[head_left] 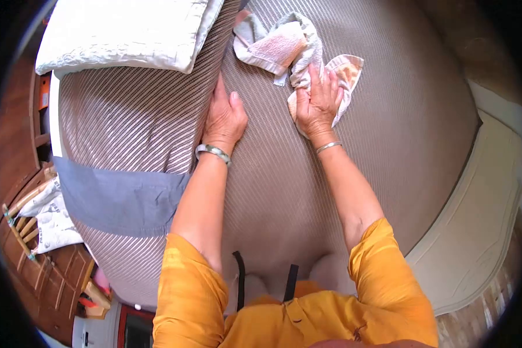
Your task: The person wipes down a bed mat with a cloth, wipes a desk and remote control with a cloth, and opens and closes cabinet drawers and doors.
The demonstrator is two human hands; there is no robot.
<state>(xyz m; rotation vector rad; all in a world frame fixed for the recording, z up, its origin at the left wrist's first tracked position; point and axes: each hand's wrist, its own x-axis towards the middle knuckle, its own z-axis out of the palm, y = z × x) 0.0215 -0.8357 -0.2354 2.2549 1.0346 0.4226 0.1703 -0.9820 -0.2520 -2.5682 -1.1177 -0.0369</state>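
My right hand [319, 103] presses on a crumpled towel [275, 49], white with pink and orange patches, its fingers over the bunched cloth. The towel lies on a brown finely striped mat [272, 191], one end trailing to the upper left. My left hand [223, 119] lies against the edge of a folded-over, striped part of the mat [133, 122]. Its thumb stands apart and its fingers point forward, partly hidden at the fold. A bangle circles each wrist.
A white quilted pillow [122, 35] lies on the folded part at the upper left. A grey cloth band [122, 197] crosses that part. The cream bed edge [475, 232] curves along the right. A wooden cabinet [46, 284] and a bamboo frame [26, 226] stand at the left.
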